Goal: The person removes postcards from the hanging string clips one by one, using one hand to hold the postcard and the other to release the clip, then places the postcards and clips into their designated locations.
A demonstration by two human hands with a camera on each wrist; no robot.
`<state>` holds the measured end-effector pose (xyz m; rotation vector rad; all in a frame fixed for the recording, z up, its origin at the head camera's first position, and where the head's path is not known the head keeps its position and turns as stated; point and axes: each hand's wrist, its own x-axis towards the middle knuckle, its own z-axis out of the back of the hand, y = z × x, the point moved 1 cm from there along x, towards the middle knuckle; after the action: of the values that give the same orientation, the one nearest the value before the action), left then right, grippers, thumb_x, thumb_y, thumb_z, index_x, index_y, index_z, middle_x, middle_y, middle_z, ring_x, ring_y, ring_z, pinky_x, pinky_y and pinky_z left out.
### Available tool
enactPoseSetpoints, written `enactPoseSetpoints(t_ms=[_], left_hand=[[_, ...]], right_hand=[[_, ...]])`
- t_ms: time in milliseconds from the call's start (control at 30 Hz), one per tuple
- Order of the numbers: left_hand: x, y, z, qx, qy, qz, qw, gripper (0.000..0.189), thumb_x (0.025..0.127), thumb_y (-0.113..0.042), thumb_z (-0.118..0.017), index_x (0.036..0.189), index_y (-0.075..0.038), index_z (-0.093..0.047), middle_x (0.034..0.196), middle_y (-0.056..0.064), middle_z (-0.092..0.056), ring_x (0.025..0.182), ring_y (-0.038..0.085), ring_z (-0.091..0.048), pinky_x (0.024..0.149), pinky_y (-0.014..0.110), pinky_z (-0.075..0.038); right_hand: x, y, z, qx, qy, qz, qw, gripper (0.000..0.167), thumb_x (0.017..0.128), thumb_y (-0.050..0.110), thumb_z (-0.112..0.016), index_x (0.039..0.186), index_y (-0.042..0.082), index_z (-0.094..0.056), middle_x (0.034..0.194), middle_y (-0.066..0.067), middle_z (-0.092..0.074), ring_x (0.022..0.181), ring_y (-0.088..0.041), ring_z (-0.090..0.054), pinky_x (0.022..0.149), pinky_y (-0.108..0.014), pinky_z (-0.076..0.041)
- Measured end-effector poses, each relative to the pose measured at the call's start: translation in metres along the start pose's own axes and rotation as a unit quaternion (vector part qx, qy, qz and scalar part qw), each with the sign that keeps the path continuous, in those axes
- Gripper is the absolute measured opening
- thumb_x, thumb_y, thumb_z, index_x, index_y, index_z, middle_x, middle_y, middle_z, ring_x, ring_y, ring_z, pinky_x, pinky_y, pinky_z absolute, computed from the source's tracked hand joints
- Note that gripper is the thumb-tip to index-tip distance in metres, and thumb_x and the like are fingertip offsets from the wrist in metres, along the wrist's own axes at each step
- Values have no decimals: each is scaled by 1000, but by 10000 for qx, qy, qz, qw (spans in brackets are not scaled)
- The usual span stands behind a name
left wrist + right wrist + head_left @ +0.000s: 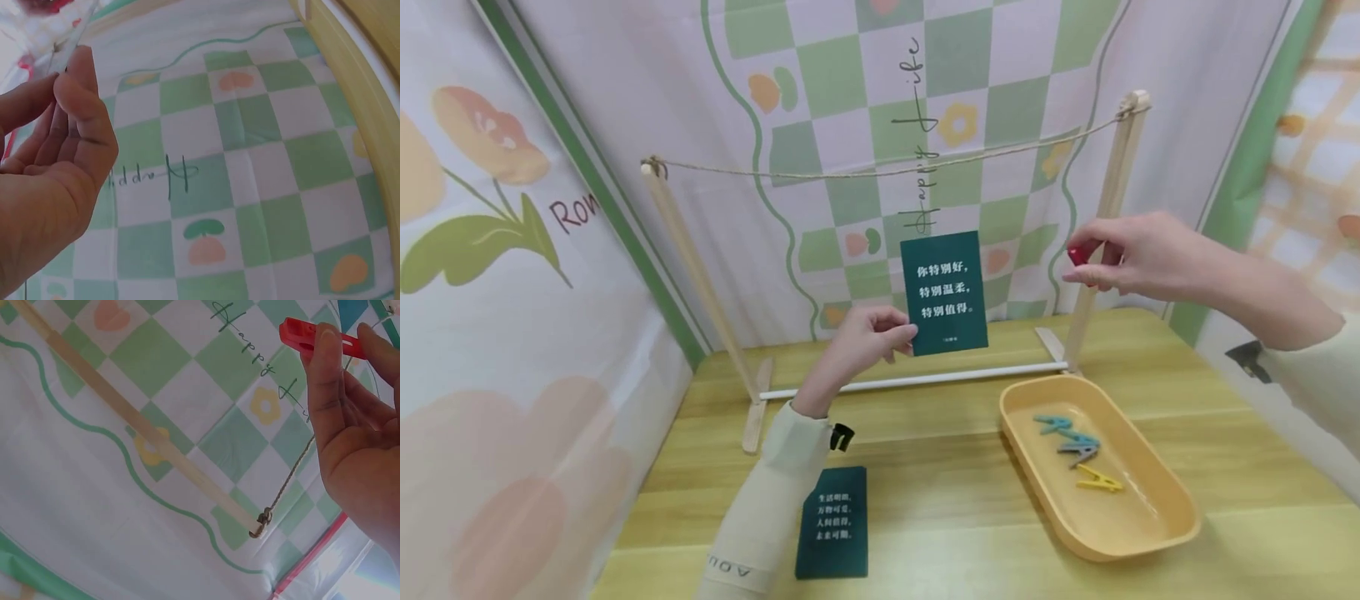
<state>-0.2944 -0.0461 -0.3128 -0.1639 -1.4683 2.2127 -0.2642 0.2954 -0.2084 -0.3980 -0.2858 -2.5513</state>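
My left hand (863, 343) pinches a dark green card (946, 292) with white writing by its lower left edge, upright below a sagging string (865, 175). In the left wrist view the card (76, 39) shows as a thin, edge-on strip. Over to the right, my right hand (1150, 252) pinches a small red clothespin (299, 335) between thumb and fingers, in the air in front of the right wooden post (1116, 179). Whether its jaws are spread is hard to tell. Another green card (833, 542) lies on the table beside my left sleeve, which partly covers it.
A yellow tray (1138, 529) at the right holds blue, grey and yellow clothespins (1101, 479). The string runs between the left post (696, 275) and the right one. A white bar (925, 381) joins the posts low down. Behind hangs a checkered cloth (831, 75).
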Motion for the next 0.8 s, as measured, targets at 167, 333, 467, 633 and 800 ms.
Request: enactPoseSetpoints(t_ms=[167, 333, 467, 633, 800], left_hand=[[-12, 14, 11, 53, 147, 183, 9997, 18, 97, -24, -63, 104, -11, -72, 86, 8, -73, 78, 19, -71, 70, 36, -60], [-22, 24, 18, 235, 309, 241, 9990, 20, 98, -24, -61, 103, -10, -73, 83, 9, -72, 75, 22, -70, 70, 37, -60], [-33, 33, 23, 321, 387, 378, 9980, 19, 98, -25, -61, 101, -11, -74, 83, 8, -72, 75, 20, -70, 70, 35, -60], [-45, 47, 28, 164, 662, 345, 9971, 18, 99, -22, -60, 98, -9, -74, 83, 10, -71, 79, 25, -71, 72, 41, -60], [-59, 62, 36, 149, 1011, 166, 9946, 19, 100, -22, -59, 94, -8, -71, 84, 10, -71, 80, 26, -71, 71, 45, -60]], right_hand=[[-7, 0, -14, 43, -119, 387, 9992, 22, 80, 16, -81, 96, 16, -66, 76, 10, -68, 55, 4, -54, 49, -19, -45], [-11, -1, -37, 98, -184, 834, 9963, 20, 79, 15, -81, 91, 19, -65, 76, 12, -68, 58, 6, -55, 51, -19, -47], [-18, -4, -58, 96, -224, 1217, 9923, 22, 77, 16, -83, 89, 20, -65, 75, 15, -66, 62, 9, -54, 52, -18, -47], [-36, -10, -80, 161, -83, 1171, 9930, 25, 75, 17, -85, 87, 22, -63, 73, 19, -60, 65, 11, -51, 54, -16, -45], [-50, -13, -98, 77, 284, 954, 9950, 21, 77, 22, -83, 85, 24, -64, 71, 21, -56, 63, 12, -49, 54, -16, -44]])
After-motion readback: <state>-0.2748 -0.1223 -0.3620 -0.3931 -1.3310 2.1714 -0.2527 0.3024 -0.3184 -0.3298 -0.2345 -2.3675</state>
